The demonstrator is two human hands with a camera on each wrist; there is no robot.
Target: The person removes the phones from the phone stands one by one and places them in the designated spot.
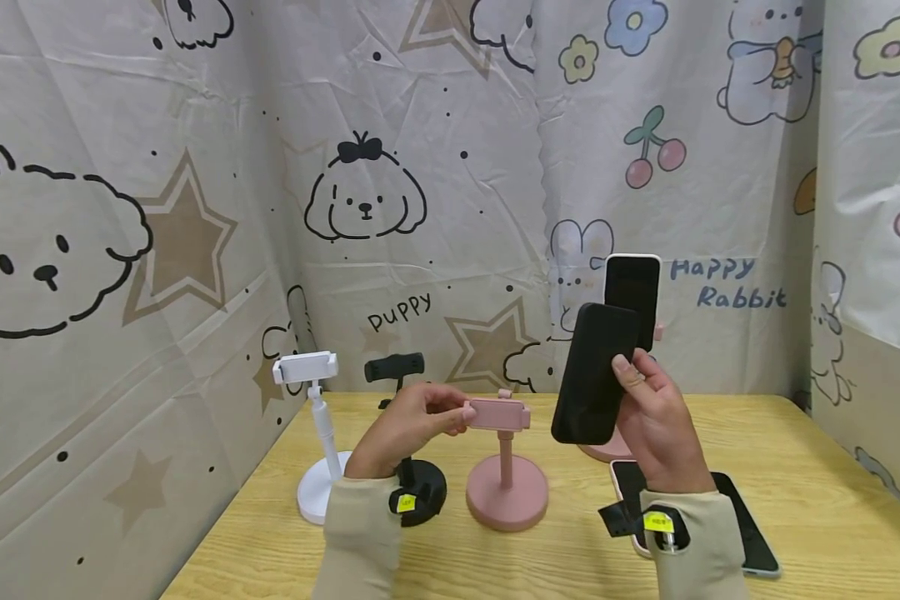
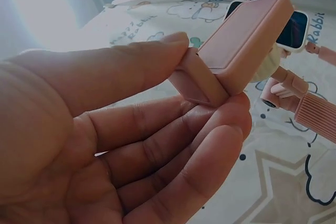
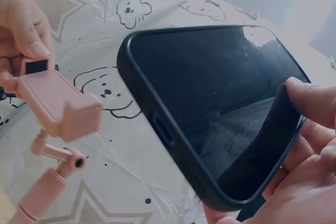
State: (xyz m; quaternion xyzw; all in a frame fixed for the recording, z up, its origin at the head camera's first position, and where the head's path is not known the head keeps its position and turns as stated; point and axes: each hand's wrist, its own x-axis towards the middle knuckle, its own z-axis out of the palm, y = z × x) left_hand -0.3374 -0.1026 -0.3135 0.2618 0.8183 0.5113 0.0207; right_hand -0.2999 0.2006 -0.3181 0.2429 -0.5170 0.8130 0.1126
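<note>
A pink phone stand (image 1: 507, 496) with a round base stands upright on the table, its clamp level. My left hand (image 1: 408, 425) pinches the left end of that clamp (image 2: 241, 40) between thumb and fingers. To the right, my right hand (image 1: 660, 425) holds a black phone (image 1: 591, 375) by its right edge, upright and slightly tilted, thumb on the screen side. In the right wrist view the phone (image 3: 205, 103) is apart from the pink clamp (image 3: 58, 100). Behind it, a white-framed phone (image 1: 633, 283) sits raised above another pink base (image 1: 603, 450), partly hidden.
A white phone stand (image 1: 322, 417) and a black phone stand (image 1: 427, 496) stand on the left, the black one partly behind my left arm. Two phones lie under my right forearm, one pink-edged (image 1: 628, 477) and one pale-edged (image 1: 750, 529). Printed cloth (image 1: 450, 233) hangs around the wooden table (image 1: 570, 558).
</note>
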